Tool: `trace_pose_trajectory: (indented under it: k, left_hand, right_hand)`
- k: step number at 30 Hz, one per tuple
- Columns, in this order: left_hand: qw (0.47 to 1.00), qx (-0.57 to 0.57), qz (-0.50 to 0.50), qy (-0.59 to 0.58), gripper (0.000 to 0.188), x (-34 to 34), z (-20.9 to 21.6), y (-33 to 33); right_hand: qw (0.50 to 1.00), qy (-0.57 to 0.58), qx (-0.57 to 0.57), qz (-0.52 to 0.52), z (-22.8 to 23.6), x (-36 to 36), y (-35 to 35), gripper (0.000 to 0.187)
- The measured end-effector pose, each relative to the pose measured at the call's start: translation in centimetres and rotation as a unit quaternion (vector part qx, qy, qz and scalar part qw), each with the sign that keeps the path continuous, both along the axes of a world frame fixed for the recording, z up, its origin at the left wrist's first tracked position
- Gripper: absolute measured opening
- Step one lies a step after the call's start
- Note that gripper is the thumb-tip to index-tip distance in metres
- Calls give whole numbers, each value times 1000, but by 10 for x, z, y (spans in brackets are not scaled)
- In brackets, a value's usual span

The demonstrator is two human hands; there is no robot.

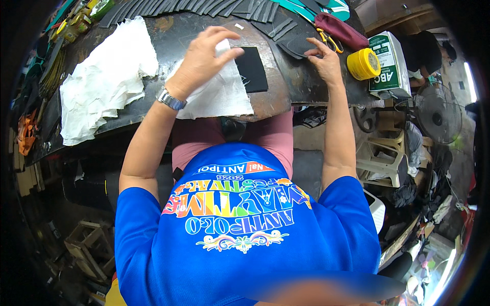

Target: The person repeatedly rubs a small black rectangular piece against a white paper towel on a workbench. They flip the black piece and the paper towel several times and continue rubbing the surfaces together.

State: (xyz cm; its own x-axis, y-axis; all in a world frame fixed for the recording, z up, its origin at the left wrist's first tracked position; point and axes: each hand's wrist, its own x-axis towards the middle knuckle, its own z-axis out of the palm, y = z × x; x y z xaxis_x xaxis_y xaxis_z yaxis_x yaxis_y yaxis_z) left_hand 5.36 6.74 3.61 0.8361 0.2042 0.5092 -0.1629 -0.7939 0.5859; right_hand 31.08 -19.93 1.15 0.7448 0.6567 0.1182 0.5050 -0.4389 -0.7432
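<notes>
Head view: my left hand [201,61] pinches white cloth [219,94] over one black piece [251,69]; my right hand [324,61], fingers loose, touches black pieces [298,46] waiting.

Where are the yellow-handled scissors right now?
In the head view, the yellow-handled scissors lie at the far right of the dark worktable, just beyond the right hand, against a maroon pouch and left of the yellow round tin.

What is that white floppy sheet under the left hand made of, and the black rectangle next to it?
The white sheet looks like thin cloth or nonwoven lining: matte, limp and wrinkled under the left hand. The black rectangle looks like stiffer felt, foam or leather: flat, matte, clean-cut edges. Which exactly, I can't tell.
</notes>
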Motion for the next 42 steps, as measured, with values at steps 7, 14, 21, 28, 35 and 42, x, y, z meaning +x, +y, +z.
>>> trace_pose_trajectory:
  k: [7,14,21,28,35,42]
  left_hand:
    - [992,73,-99,3,44,48,-2,-84]
    - [985,100,-86,111,26,116,-26,-96]
    - [976,101,-152,118,80,103,-22,-99]
    - [830,-484,-269,65,60,75,2,-102]
    - [897,-399,-155,112,25,6,47,-26]
    - [974,-12,-142,177,41,-25,73,-27]
  right_hand:
    - [973,75,220,-12,3,-33,-23,67]
    - [977,24,204,-64,0,-51,-51,68]
    - [858,-10,475,-194,32,-45,-88,64]
    - [720,395,568,49,36,-114,-36,52]
    - [871,117,478,-15,76,-126,4,66]
    - [972,47,138,183,99,-156,28,74]
